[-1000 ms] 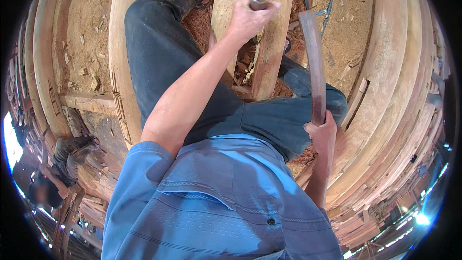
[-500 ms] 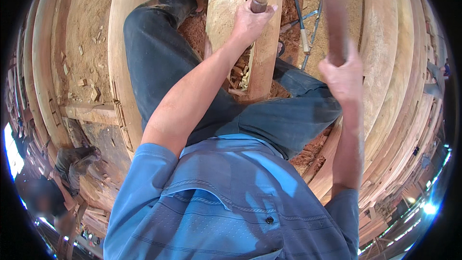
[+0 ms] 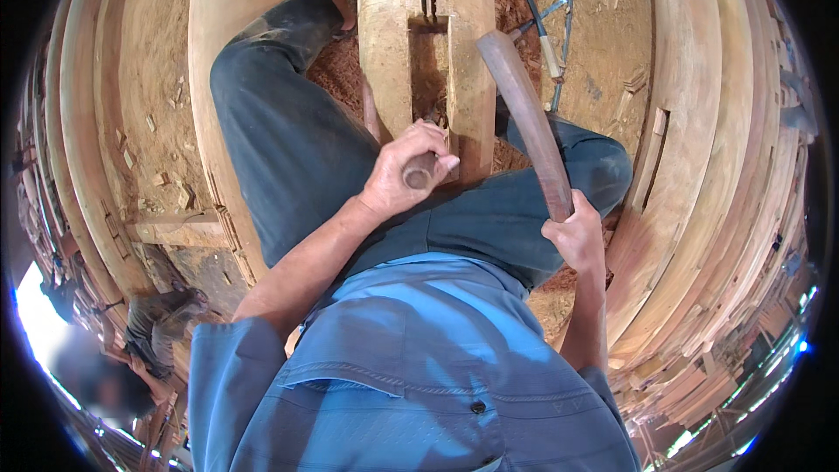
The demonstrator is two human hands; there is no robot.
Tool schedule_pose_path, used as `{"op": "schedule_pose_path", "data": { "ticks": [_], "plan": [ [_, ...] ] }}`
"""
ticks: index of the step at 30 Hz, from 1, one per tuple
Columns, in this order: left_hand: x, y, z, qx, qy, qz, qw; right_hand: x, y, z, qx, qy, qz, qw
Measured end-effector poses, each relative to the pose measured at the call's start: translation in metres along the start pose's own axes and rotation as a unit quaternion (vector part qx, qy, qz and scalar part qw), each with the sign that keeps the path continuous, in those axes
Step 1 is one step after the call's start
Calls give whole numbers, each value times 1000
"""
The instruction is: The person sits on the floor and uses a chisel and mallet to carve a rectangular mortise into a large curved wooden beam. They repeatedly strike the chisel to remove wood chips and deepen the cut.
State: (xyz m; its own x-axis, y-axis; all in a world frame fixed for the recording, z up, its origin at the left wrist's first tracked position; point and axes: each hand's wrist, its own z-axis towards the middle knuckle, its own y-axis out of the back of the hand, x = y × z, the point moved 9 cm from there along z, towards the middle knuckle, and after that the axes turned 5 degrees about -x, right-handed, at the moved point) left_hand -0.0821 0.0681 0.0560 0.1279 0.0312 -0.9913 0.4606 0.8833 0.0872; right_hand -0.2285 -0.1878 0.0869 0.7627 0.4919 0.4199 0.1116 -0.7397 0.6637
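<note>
My left hand (image 3: 400,173) is wrapped round the wooden handle of a chisel (image 3: 418,177), whose round butt faces up; the hand hides its blade. It is at the near end of a long slot (image 3: 428,70) cut into a pale timber beam (image 3: 472,0) between my legs. In my closed right hand (image 3: 578,234) is a long, slightly curved wooden mallet (image 3: 529,114). Its thick end tilts forward and left, over the beam's right edge, apart from the chisel.
Right of the beam lie an axe-like tool with a pale handle (image 3: 551,57) and a long thin metal bar (image 3: 566,26). Large timbers (image 3: 682,79) flank me on both sides. Wood chips litter the ground. Another person (image 3: 157,323) is at the far left.
My left hand has brought the chisel back toward me along the slot, uncovering its far part. The mallet has come down and swung left, with my right hand lower and nearer my body.
</note>
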Motion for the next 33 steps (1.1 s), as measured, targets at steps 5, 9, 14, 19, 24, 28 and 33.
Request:
{"op": "schedule_pose_path", "data": {
  "ticks": [5,9,14,19,24,28,33],
  "plan": [
    [16,34,35,-121,111,-50,985,-2,17,-7,-56,-1,38,998],
    [45,55,94,-133,159,18,978,9,24,6,-56,18,30,998],
    [54,35,145,-103,172,25,979,64,46,6,-85,83,68,991],
    [79,24,165,-117,227,8,967,134,68,4,-130,179,90,971],
    [42,11,162,-149,98,-7,984,140,53,30,-113,215,-132,961],
    [55,22,105,-191,137,-20,972,107,50,24,-62,183,-169,967],
    [38,35,14,-176,172,-28,969,19,30,3,-36,102,-18,994]
  ]
}}
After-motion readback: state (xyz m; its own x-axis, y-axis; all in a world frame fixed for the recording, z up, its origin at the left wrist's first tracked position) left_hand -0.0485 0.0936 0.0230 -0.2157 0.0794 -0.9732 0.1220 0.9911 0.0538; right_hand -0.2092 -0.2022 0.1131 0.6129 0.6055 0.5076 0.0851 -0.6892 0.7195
